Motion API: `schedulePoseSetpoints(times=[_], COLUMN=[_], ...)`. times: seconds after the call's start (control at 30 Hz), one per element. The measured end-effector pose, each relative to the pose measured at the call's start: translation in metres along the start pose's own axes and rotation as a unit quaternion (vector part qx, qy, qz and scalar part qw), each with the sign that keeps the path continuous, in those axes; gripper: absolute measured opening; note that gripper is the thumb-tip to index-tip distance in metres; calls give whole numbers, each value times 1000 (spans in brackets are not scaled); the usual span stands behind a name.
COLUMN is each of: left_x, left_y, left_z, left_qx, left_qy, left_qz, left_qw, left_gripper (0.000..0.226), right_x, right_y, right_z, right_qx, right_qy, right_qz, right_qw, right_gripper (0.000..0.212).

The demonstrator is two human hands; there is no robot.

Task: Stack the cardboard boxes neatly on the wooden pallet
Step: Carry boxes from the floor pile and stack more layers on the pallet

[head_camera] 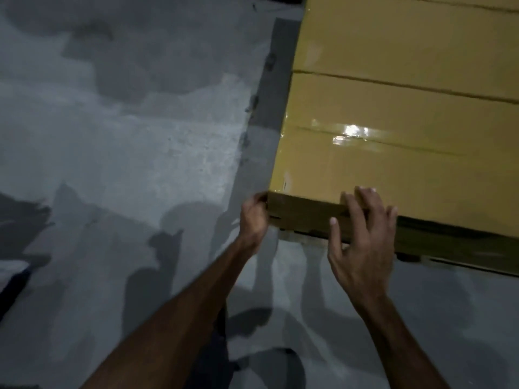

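Note:
A tan cardboard box [393, 169], its top sealed with shiny tape, fills the right of the head view. A second box [407, 46] lies flush behind it, and the edge of a third shows at the top. My left hand [254, 217] grips the near left corner of the front box with curled fingers. My right hand [362, 237] lies flat, fingers spread, on the box's near side and over its top edge. A pale strip of the wooden pallet [303, 237] peeks out under the box's near edge; most of it is hidden.
Grey concrete floor [126, 150] spreads across the left and bottom, crossed by dark shadows. A dark object [14, 287] sits at the left edge. Another dark shape [213, 360] lies low between my forearms.

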State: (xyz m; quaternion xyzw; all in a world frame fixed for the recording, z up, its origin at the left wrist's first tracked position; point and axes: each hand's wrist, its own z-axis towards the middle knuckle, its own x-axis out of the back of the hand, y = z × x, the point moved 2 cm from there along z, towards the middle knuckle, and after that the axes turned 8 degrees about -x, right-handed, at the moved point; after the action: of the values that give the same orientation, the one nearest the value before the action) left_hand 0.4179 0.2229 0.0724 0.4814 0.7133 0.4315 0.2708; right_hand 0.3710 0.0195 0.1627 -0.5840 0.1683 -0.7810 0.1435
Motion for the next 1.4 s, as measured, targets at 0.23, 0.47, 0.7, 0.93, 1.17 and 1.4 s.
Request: schedulePoseSetpoints(times=[0.23,0.47,0.7,0.93,1.17,1.4], left_x=[5,-1,-14,-3,-10,-9], left_y=[-64,-146,-157,-145,-149,-148], left_z=[20,53,44,45,44,42], left_qx=[-317,-455,-464,-486,-491,-493], left_qy=[-40,39,54,56,82,88], left_qz=[246,235,145,164,143,126], left_qw=[915,858,872,857,856,856], left_gripper=[42,41,47,46,27,24], right_x=[-42,-127,-173,-156,-144,-145], right_y=[45,83,128,147,166,173], right_z=[-23,-62,-69,-59,-60,-61], right_qx=[54,-64,-316,-377,-391,-383], right_qy=[182,300,244,222,231,231], right_qz=[44,126,323,430,442,454], right_qw=[981,943,858,790,773,770], right_gripper=[48,65,80,73,57,52])
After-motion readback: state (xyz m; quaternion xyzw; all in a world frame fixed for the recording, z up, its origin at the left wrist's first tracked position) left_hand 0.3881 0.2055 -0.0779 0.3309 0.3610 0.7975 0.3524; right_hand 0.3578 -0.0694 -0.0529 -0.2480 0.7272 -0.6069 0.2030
